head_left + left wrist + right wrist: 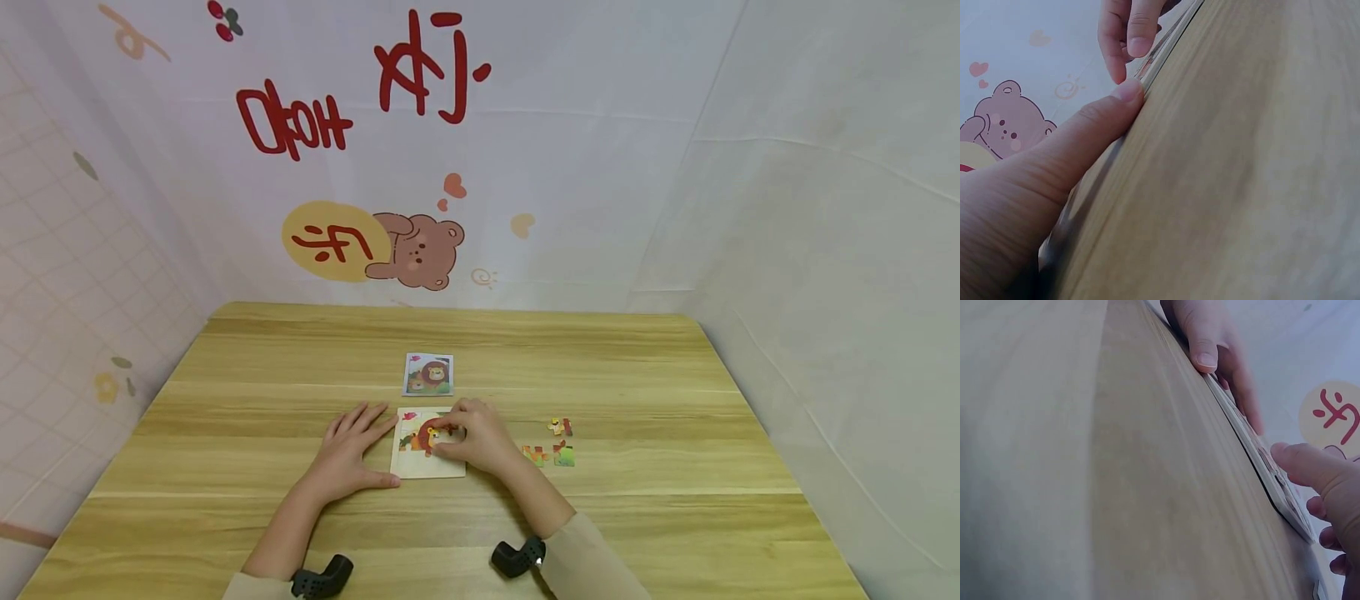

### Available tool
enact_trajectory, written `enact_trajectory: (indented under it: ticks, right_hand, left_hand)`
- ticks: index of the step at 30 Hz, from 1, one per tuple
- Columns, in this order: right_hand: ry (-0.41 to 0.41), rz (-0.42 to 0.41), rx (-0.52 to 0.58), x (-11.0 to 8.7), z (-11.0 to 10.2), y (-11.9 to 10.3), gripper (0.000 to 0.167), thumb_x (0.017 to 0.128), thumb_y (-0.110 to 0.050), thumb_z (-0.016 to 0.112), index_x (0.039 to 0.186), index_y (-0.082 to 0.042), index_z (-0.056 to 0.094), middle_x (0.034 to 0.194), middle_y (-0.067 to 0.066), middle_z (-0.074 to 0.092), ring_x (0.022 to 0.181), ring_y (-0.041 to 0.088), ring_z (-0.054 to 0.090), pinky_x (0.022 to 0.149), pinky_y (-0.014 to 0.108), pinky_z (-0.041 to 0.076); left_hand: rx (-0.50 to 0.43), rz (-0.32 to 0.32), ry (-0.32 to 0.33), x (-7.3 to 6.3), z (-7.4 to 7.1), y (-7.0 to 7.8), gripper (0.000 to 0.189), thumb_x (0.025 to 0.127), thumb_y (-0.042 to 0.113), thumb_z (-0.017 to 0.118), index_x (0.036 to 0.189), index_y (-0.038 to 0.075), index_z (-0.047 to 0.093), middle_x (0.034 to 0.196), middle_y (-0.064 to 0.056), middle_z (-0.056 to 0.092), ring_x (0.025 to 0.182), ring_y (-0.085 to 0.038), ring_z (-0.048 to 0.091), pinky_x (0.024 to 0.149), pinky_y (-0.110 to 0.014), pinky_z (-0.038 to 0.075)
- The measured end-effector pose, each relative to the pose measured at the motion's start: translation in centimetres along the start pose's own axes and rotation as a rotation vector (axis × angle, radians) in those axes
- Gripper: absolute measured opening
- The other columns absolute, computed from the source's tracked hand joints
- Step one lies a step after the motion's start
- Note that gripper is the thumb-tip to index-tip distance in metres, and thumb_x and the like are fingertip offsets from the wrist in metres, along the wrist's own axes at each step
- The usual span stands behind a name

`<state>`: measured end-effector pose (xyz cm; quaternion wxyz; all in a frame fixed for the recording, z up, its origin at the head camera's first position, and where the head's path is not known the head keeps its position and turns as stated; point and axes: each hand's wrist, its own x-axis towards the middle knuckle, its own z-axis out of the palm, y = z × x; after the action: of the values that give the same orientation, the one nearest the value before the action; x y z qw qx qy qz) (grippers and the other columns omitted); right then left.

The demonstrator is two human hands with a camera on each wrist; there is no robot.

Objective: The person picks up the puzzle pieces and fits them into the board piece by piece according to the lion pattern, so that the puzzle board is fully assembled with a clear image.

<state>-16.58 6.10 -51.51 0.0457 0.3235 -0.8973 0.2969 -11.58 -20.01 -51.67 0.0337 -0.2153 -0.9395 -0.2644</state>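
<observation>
A square wooden puzzle board (429, 467) lies on the table, its upper part filled with pieces of a lion picture. My left hand (352, 454) is spread flat at its left side, thumb tip touching the lower left corner. In the left wrist view, the left thumb (1094, 125) meets the board's edge. My right hand (480, 437) reaches over the board from the right. Its thumb and index finger stand apart around the lion's face; no piece shows between them. In the right wrist view, the right thumb (1310, 464) is just above the board.
Behind the board lies a reference card (429, 375) with the complete lion picture. Several loose puzzle pieces (564, 454) lie to the right, beside the right forearm. A printed cloth (570, 167) hangs behind the wooden table (637, 500).
</observation>
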Motion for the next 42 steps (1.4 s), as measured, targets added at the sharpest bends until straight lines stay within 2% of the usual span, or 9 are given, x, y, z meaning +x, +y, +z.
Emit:
enact_trajectory:
  ticks: [6,12,20,23,32,38,42]
  right_hand:
    - [-0.007,-0.015,-0.016,0.2,0.2,-0.2,0.034,0.076,-0.043,0.08,0.107,-0.029,0.076,0.085,-0.014,0.054,0.079,0.003,0.044,0.069,0.022,0.034]
    - [-0.043,0.001,-0.034,0.3,0.3,-0.4,0.035,0.075,-0.045,0.08,0.106,-0.03,0.076,0.081,-0.014,0.05,0.074,0.004,0.04,0.068,0.023,0.031]
    - [-0.058,0.034,-0.053,0.5,0.3,-0.5,0.034,0.075,-0.047,0.079,0.106,-0.033,0.075,0.08,-0.016,0.049,0.074,0.004,0.04,0.067,0.023,0.031]
    - [-0.058,0.033,-0.056,0.5,0.3,-0.5,0.034,0.075,-0.047,0.079,0.106,-0.033,0.075,0.081,-0.016,0.05,0.075,0.003,0.041,0.069,0.023,0.031]
    - [0.0,-0.014,0.078,-0.1,-1.0,-0.1,0.031,0.076,-0.037,0.081,0.106,-0.029,0.076,0.08,-0.008,0.055,0.069,0.008,0.043,0.06,0.022,0.035]
    - [0.025,0.027,0.132,-1.0,-2.5,0.3,0.028,0.078,-0.031,0.081,0.103,-0.021,0.077,0.087,-0.002,0.058,0.077,0.018,0.047,0.066,0.026,0.036]
    - [0.039,0.023,0.162,-1.6,-3.6,0.9,0.027,0.079,-0.027,0.081,0.103,-0.016,0.076,0.091,0.001,0.059,0.08,0.021,0.049,0.067,0.028,0.037]
  left_hand:
    - [-0.003,-0.005,-0.01,0.0,0.0,-0.1,0.1,0.064,0.07,0.073,0.143,0.014,0.048,0.151,-0.012,0.034,0.139,-0.04,0.018,0.104,-0.064,0.008]
    - [-0.003,-0.022,-0.037,0.1,0.0,-0.2,0.101,0.064,0.072,0.071,0.145,0.016,0.046,0.153,-0.01,0.031,0.141,-0.038,0.014,0.106,-0.063,0.005]
    - [-0.007,0.001,-0.003,0.1,0.0,-0.2,0.099,0.064,0.069,0.073,0.142,0.012,0.049,0.151,-0.012,0.034,0.139,-0.041,0.017,0.104,-0.065,0.008]
    - [-0.003,-0.009,-0.014,0.1,0.0,-0.2,0.1,0.064,0.07,0.072,0.143,0.013,0.048,0.152,-0.012,0.033,0.139,-0.04,0.017,0.104,-0.064,0.007]
    - [-0.005,-0.031,-0.045,0.1,-0.1,-0.2,0.101,0.064,0.072,0.071,0.144,0.015,0.047,0.153,-0.01,0.03,0.141,-0.039,0.014,0.106,-0.063,0.006]
    - [-0.006,-0.035,-0.046,0.1,-0.2,-0.2,0.102,0.064,0.071,0.072,0.144,0.015,0.047,0.153,-0.009,0.03,0.141,-0.039,0.014,0.106,-0.063,0.005]
    - [-0.009,-0.033,-0.045,0.0,-0.2,-0.3,0.101,0.064,0.07,0.073,0.144,0.014,0.047,0.153,-0.01,0.031,0.141,-0.039,0.014,0.106,-0.063,0.005]
